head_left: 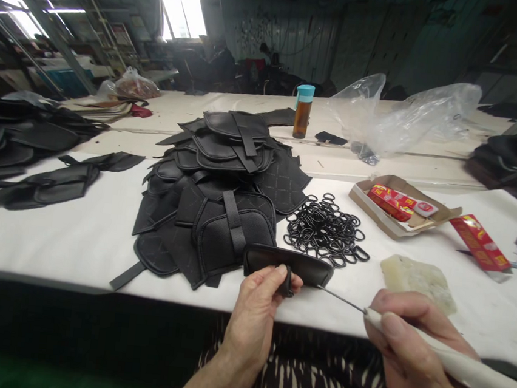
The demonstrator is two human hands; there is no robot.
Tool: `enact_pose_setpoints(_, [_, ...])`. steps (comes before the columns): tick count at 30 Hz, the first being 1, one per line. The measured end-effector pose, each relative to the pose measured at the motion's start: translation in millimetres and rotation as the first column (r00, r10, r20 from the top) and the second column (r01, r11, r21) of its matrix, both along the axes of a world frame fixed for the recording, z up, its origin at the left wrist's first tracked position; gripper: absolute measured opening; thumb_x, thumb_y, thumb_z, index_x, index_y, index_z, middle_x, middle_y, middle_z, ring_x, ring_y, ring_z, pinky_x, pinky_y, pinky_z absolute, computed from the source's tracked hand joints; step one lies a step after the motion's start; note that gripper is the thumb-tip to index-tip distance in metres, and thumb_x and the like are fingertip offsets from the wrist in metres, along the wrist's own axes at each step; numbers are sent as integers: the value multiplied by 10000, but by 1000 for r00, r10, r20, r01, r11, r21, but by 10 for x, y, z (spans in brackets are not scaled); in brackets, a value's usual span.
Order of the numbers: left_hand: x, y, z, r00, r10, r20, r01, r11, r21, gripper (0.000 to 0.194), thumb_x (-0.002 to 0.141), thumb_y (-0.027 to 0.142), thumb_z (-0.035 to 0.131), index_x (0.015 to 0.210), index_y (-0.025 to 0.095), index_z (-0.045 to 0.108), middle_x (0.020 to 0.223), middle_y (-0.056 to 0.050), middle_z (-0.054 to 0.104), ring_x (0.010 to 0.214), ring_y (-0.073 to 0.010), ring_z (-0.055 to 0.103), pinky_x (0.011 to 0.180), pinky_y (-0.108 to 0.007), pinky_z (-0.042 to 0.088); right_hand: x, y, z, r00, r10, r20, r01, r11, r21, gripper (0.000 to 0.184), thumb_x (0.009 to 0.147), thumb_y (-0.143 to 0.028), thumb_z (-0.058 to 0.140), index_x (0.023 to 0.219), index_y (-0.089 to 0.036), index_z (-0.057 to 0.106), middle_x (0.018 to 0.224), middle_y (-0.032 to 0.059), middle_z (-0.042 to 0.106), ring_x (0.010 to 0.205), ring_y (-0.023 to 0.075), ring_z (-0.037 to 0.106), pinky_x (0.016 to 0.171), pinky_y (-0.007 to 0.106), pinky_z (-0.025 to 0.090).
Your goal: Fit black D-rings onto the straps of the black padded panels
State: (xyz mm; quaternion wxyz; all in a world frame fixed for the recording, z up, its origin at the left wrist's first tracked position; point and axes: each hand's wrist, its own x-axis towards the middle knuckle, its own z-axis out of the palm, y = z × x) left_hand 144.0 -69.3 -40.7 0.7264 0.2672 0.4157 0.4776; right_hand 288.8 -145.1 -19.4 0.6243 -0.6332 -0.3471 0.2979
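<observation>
My left hand (260,298) is closed, thumb on top, on a black leather piece (297,263) at the table's front edge. Part of it, a short strap or loop, is folded between the fingers. My right hand (417,349) grips an awl-like tool (457,359) with a long pale handle. Its thin metal shaft reaches left, and the tip meets the right end of the leather piece; whether it pierces it cannot be seen. Just behind the piece lies a heap of black D-rings (323,228). A stack of similar black leather pieces (233,216) rises to the left.
A yellowish translucent block (417,282) lies beyond my right hand. Behind it are a cardboard tray (386,224) with red packets and another red packet (482,246). Farther back stand a blue-capped bottle (303,113) and clear plastic bags (403,119). More black pieces (44,182) lie left.
</observation>
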Motion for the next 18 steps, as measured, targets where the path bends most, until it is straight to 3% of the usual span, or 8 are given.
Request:
enact_pose_setpoints(8, [13, -13, 30, 996, 34, -82, -34, 999, 5, 190, 741, 255, 634, 630, 108, 681, 664, -60, 659, 668, -141, 557, 721, -276, 420, 60, -69, -17, 999, -32, -40, 33, 999, 24, 207, 691, -389, 683, 688, -210, 580, 683, 14, 525, 634, 158, 451, 501, 253, 344])
enact_pose_setpoints(18, [36, -7, 57, 995, 81, -65, -81, 997, 7, 153, 680, 222, 662, 578, 108, 667, 584, -45, 641, 603, -130, 549, 684, -267, 429, 90, -147, -9, 995, -64, -75, 68, 996, 57, 168, 696, -349, 687, 690, -213, 589, 660, -4, 515, 560, 118, 428, 463, 230, 348])
